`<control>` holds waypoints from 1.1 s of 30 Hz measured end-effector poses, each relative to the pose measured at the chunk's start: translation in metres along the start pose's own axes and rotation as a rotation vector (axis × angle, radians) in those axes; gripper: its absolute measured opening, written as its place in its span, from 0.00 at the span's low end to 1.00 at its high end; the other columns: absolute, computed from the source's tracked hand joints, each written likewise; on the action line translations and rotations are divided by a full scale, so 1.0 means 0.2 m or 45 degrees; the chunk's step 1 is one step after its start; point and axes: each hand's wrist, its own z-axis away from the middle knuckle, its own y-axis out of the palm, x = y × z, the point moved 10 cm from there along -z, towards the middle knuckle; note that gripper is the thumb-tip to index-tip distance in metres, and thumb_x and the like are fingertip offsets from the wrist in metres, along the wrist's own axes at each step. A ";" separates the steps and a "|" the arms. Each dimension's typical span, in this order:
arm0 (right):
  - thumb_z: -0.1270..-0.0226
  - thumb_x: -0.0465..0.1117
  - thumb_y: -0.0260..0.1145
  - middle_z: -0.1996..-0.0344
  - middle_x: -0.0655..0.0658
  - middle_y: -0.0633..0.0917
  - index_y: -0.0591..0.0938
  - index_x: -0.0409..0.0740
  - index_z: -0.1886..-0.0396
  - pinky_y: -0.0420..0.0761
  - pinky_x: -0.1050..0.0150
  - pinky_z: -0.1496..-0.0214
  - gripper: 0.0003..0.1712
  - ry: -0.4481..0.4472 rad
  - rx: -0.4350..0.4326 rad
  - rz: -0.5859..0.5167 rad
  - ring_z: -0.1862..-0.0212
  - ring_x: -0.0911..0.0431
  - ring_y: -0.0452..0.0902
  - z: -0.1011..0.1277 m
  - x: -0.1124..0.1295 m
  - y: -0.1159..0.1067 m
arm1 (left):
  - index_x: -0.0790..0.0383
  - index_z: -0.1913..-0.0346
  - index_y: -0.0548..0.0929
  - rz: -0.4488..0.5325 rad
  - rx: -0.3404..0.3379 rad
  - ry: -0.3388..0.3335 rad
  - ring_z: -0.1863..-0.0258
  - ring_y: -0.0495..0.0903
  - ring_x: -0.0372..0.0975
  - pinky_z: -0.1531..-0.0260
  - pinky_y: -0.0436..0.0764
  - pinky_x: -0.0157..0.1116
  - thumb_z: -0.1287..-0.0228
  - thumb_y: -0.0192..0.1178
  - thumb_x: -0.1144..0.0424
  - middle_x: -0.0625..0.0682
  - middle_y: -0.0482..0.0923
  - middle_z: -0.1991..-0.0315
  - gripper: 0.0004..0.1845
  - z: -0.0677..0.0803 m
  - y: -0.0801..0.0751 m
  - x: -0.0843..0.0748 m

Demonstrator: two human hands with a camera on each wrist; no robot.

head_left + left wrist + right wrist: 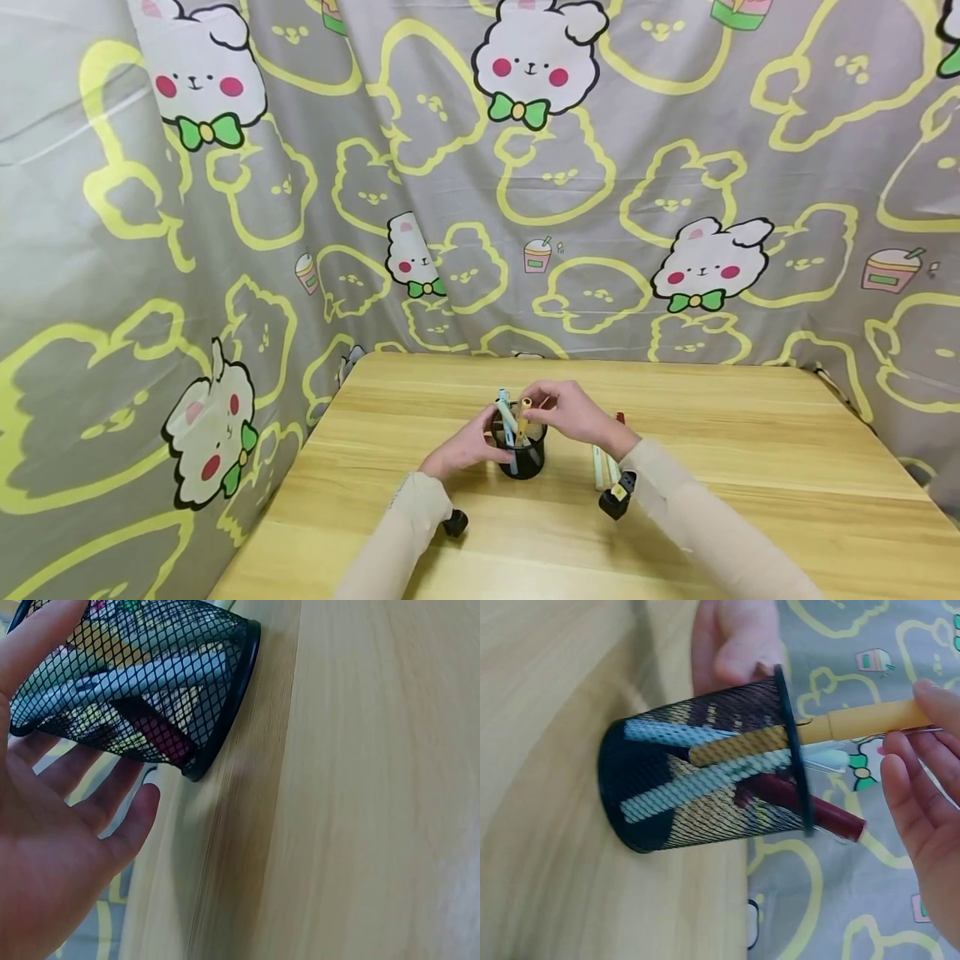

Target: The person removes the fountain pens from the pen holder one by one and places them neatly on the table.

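A black mesh pen holder [531, 463] stands upright on the table with several pens inside. My left hand [467, 446] holds it from the left, thumb on the near side and fingers round the far side in the left wrist view. Above the rim, my right hand [573, 410] pinches the upper end of a yellow-orange marker [862, 721]. That marker's lower part is inside the holder, its tip short of the base. A dark red pen [840, 817] leans out over the rim, beside a pale green pen [664, 796] and a light blue pen [172, 671].
Right of the holder, pale green pens [597, 467] and a red-ended pen [620, 418] lie on the wooden table [720, 500], partly behind the right wrist. A patterned curtain [450, 167] hangs along the table's back and left sides.
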 end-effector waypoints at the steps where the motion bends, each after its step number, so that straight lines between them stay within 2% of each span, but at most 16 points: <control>1: 0.37 0.42 0.67 0.70 0.54 0.83 0.84 0.44 0.58 0.79 0.64 0.63 0.10 0.021 -0.020 -0.008 0.66 0.60 0.78 0.00 0.00 -0.02 | 0.57 0.27 0.53 -0.007 -0.008 -0.016 0.43 0.69 0.47 0.47 0.72 0.43 0.52 0.72 0.68 0.56 0.66 0.38 0.51 0.00 0.00 0.01; 5: 0.37 0.40 0.67 0.69 0.50 0.84 0.82 0.42 0.56 0.79 0.64 0.64 0.11 0.081 -0.114 -0.066 0.67 0.57 0.80 0.00 -0.01 -0.11 | 0.60 0.26 0.48 -0.006 -0.026 -0.040 0.37 0.63 0.50 0.38 0.63 0.48 0.53 0.73 0.66 0.60 0.60 0.33 0.55 -0.02 0.00 0.03; 10: 0.36 0.38 0.66 0.68 0.44 0.84 0.81 0.38 0.53 0.79 0.62 0.66 0.13 0.156 -0.230 -0.169 0.69 0.53 0.80 0.02 -0.04 -0.23 | 0.62 0.27 0.51 -0.011 -0.037 -0.047 0.33 0.56 0.51 0.35 0.55 0.52 0.53 0.74 0.66 0.60 0.56 0.31 0.53 -0.02 0.00 0.03; 12: 0.36 0.38 0.65 0.67 0.44 0.84 0.80 0.37 0.52 0.80 0.62 0.66 0.14 0.181 -0.279 -0.210 0.69 0.52 0.80 0.03 -0.06 -0.27 | 0.62 0.30 0.56 -0.024 -0.037 -0.059 0.35 0.59 0.49 0.36 0.58 0.51 0.52 0.74 0.65 0.59 0.61 0.34 0.48 -0.02 0.01 0.03; 14: 0.36 0.38 0.65 0.67 0.43 0.83 0.80 0.36 0.52 0.80 0.63 0.65 0.15 0.196 -0.337 -0.267 0.69 0.53 0.79 0.04 -0.07 -0.33 | 0.64 0.32 0.58 -0.001 -0.023 -0.041 0.41 0.67 0.48 0.40 0.65 0.49 0.51 0.73 0.67 0.60 0.67 0.39 0.45 -0.02 0.01 0.03; 16: 0.36 0.38 0.65 0.67 0.42 0.83 0.79 0.34 0.52 0.81 0.63 0.65 0.15 0.189 -0.390 -0.324 0.69 0.53 0.79 0.05 -0.08 -0.37 | 0.66 0.33 0.59 0.040 -0.006 -0.009 0.51 0.74 0.46 0.47 0.72 0.45 0.51 0.71 0.71 0.60 0.72 0.46 0.43 -0.03 0.02 0.02; 18: 0.36 0.38 0.65 0.67 0.43 0.84 0.79 0.34 0.52 0.81 0.62 0.64 0.15 0.174 -0.437 -0.388 0.68 0.53 0.80 0.06 -0.09 -0.42 | 0.66 0.31 0.56 0.083 0.009 0.020 0.58 0.77 0.44 0.53 0.76 0.42 0.51 0.70 0.74 0.60 0.74 0.51 0.45 -0.03 0.03 0.01; 20: 0.35 0.39 0.65 0.67 0.45 0.84 0.79 0.35 0.53 0.82 0.61 0.63 0.15 0.157 -0.477 -0.450 0.67 0.54 0.80 0.08 -0.10 -0.45 | 0.65 0.30 0.55 0.080 -0.001 0.016 0.58 0.76 0.42 0.53 0.76 0.41 0.51 0.70 0.74 0.57 0.74 0.52 0.47 -0.03 0.02 0.02; 24: 0.35 0.38 0.65 0.68 0.50 0.84 0.80 0.40 0.56 0.82 0.64 0.64 0.09 0.128 -0.541 -0.565 0.66 0.59 0.80 0.11 -0.12 -0.54 | 0.63 0.30 0.56 0.031 -0.034 -0.028 0.51 0.72 0.40 0.45 0.68 0.42 0.52 0.72 0.70 0.52 0.75 0.51 0.47 -0.02 0.01 0.04; 27: 0.35 0.36 0.64 0.69 0.52 0.85 0.80 0.45 0.58 0.81 0.67 0.64 0.06 0.137 -0.573 -0.641 0.67 0.61 0.80 0.13 -0.15 -0.60 | 0.64 0.30 0.56 0.055 -0.029 -0.025 0.51 0.73 0.42 0.45 0.70 0.44 0.52 0.72 0.71 0.54 0.74 0.50 0.47 -0.02 0.01 0.05; 30: 0.34 0.37 0.63 0.69 0.52 0.84 0.80 0.46 0.59 0.81 0.67 0.64 0.05 0.201 -0.578 -0.674 0.67 0.61 0.80 0.16 -0.21 -0.64 | 0.67 0.31 0.56 0.097 -0.010 0.005 0.55 0.77 0.43 0.51 0.75 0.41 0.51 0.71 0.74 0.57 0.73 0.48 0.46 -0.02 0.02 0.04; 33: 0.33 0.39 0.62 0.68 0.52 0.83 0.78 0.41 0.55 0.82 0.65 0.62 0.09 0.299 -0.533 -0.635 0.66 0.61 0.81 0.20 -0.29 -0.67 | 0.65 0.32 0.60 0.114 0.007 0.026 0.57 0.78 0.41 0.55 0.78 0.38 0.51 0.70 0.75 0.56 0.73 0.50 0.43 -0.01 0.02 0.03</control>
